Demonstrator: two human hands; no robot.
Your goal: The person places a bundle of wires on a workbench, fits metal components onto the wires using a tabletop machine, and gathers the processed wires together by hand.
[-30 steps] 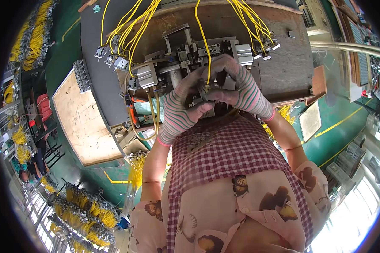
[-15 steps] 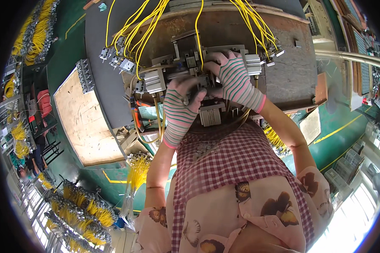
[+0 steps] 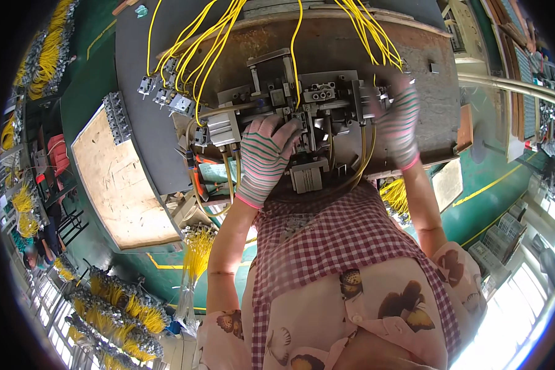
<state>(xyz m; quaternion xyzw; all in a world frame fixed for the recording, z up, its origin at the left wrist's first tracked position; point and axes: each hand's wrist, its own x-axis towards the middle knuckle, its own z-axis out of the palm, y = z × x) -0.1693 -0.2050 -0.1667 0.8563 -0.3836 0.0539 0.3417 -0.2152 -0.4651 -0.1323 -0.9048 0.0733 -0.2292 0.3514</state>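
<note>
A metal clamping fixture (image 3: 320, 95) with grey cylinder blocks stands on the bench before me. My left hand (image 3: 266, 151), in a striped glove, lies at its middle with fingers bent together over the central part; whatever the fingertips hold is hidden. One yellow cable (image 3: 294, 46) runs down to the spot beside those fingertips. Out to the right, my right hand (image 3: 402, 120) is smeared by motion, near the fixture's right end and the ends of a bunch of yellow cables (image 3: 376, 37). Whether it holds anything does not show.
More yellow cables (image 3: 194, 52) with metal end pieces (image 3: 172, 98) lie left of the fixture. Orange-handled pliers (image 3: 194, 169) sit at the bench's near left edge. A wooden board (image 3: 120, 185) with a row of metal parts (image 3: 117, 117) stands farther left. Brown hoses (image 3: 367, 157) loop below the fixture.
My right hand has left the middle of the fixture and swung right toward the cable ends, uncovering the fixture's right half. My left hand stays at the middle, its fingers now lower over the part.
</note>
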